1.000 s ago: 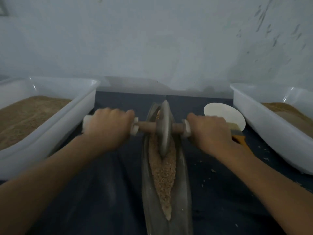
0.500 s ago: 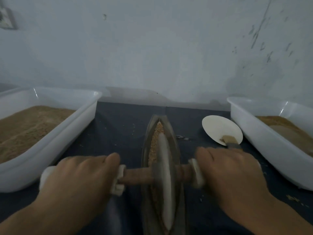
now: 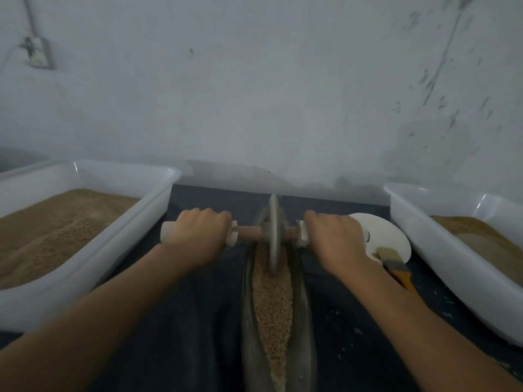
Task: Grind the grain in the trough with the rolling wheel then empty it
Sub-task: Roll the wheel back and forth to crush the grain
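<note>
one long trough (image 3: pixel 307 329) of grain (image 3: pixel 273 301) runs up the dark counter (image 3: pixel 181 335), its one rolling wheel (image 3: pixel 273 236) at the far end, left hand (image 3: pixel 198 236) and right hand (image 3: pixel 335 239) gripping its axle, between two white tubs (image 3: pixel 135 222).

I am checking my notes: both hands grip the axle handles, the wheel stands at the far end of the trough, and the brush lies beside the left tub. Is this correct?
One detail is wrong. The head view shows the brush beside the right tub, not the left one. The rest holds: left hand and right hand grip the handles, and the wheel stands at the far end of the trough.
</note>
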`<state>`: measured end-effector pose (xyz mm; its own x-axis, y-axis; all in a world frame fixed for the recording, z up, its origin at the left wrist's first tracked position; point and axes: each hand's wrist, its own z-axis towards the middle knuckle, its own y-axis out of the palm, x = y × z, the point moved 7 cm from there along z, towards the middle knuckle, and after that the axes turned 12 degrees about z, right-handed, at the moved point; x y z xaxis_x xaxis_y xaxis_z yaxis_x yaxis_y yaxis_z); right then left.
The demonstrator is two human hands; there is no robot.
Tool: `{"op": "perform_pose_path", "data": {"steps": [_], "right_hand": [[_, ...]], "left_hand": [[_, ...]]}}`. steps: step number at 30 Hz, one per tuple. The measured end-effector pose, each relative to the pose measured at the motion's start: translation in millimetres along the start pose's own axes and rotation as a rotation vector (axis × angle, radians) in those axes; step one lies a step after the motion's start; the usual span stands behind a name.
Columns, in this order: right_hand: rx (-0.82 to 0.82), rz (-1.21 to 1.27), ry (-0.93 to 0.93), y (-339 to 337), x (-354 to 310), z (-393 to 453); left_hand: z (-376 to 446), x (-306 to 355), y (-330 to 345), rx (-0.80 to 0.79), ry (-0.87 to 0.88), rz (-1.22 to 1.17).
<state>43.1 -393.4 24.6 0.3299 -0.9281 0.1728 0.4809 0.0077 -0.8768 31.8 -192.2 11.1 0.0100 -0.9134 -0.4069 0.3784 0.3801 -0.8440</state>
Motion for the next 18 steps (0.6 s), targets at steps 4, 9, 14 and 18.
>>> {"op": "perform_pose_path", "data": {"steps": [4,9,14,18], "right_hand": [[-0.095,0.167,-0.072,-9.4,-8.3,-58.8],[-0.337,0.257,-0.031,-15.7,-7.9,-96.6],[-0.127,0.22,-0.036,-13.8,-6.6,-88.7],[-0.093,0.185,0.061,13.7,15.7,-26.4]], "left_hand": [[-56.1,6.2,-16.8,-0.119,0.082,-0.033],[-115.6,3.5,-48.1,-0.181,0.217,-0.033],[-80.4,8.9,-42.1,-0.082,0.147,0.017],[-7.8,7.0,-21.3,-0.002,0.031,0.071]]}}
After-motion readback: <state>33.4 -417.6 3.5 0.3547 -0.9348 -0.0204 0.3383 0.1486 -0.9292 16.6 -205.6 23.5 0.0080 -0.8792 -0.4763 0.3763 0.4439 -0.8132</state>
